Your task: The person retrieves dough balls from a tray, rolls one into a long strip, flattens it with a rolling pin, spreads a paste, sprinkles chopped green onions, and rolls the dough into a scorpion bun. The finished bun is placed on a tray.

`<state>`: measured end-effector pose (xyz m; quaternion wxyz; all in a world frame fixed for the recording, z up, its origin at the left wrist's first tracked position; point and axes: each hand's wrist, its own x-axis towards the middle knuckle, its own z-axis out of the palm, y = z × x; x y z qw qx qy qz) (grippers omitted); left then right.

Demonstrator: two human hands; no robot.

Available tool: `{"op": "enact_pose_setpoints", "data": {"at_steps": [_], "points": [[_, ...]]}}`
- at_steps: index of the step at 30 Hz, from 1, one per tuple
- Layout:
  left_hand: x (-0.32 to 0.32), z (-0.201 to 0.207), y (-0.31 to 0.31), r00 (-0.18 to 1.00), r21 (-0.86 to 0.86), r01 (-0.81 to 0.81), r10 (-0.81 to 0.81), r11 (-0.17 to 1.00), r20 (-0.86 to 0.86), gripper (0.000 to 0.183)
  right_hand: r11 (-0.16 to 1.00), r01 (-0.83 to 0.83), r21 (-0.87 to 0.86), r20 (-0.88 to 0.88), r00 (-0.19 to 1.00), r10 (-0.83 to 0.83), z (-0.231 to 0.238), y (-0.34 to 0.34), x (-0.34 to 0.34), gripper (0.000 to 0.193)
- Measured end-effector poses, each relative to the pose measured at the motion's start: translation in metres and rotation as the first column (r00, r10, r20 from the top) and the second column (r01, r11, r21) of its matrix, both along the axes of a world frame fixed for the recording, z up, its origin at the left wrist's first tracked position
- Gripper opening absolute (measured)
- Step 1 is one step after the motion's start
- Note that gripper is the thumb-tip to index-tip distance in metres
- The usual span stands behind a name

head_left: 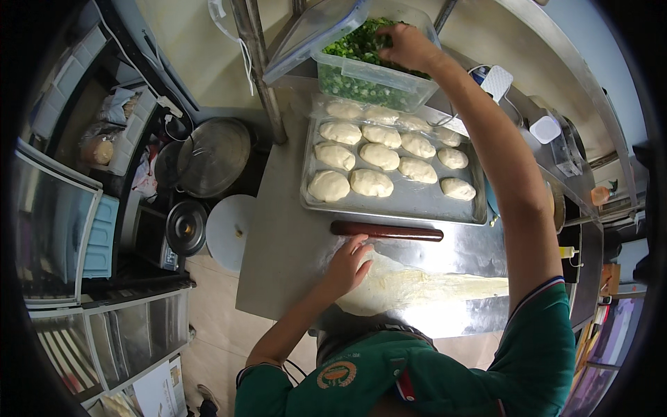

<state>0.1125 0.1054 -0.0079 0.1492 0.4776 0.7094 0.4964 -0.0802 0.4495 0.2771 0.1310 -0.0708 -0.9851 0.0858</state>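
Note:
My right hand (408,48) reaches into a clear plastic tub (379,85) of chopped scallions (358,43), its curled fingers gripping some of the greens. Below, my left hand (347,270) rests at the left part of a thin rolled-out dough sheet (396,283), with its fingers apart and nothing held. The sheet is wide at the left and narrows into a long strip toward the right. Just beyond my left fingertips lies a dark red-brown rolling pin (389,231). Several pale dough pieces (379,156) sit in rows on a metal tray (410,208) behind the pin.
The tub's lid (316,38) stands tilted at its left side. Plastic film partly covers the far dough pieces. A metal post (258,76) rises beside the steel table (271,243). Large pots (215,156) and a round white lid (231,231) are at the left.

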Motion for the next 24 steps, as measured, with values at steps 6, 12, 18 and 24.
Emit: {"op": "enact_pose_setpoints", "data": {"at_steps": [6, 12, 18, 24], "points": [[0.038, -0.038, -0.029, 0.925, -0.236, 0.061, -0.144, 0.970, -0.353, 0.068, 0.991, -0.046, 0.124, -0.228, 0.971, 0.074, 0.011, -0.009, 0.008, 0.042], [0.048, -0.072, -0.038, 0.846, -0.333, 0.119, -0.271, 0.935, -0.458, 0.086, 0.971, 0.108, -0.214, -0.276, 0.947, -0.166, 0.034, -0.034, 0.081, 0.027], [0.031, -0.084, -0.060, 0.902, -0.365, -0.101, -0.070, 0.926, -0.426, 0.100, 0.987, -0.161, -0.028, -0.403, 0.905, 0.136, -0.104, -0.072, 0.262, 0.031], [0.060, -0.071, -0.062, 0.924, -0.393, 0.009, -0.158, 0.920, -0.349, 0.111, 0.779, 0.019, -0.627, 0.069, 0.997, 0.031, -0.310, -0.186, 0.379, 0.043]]}}
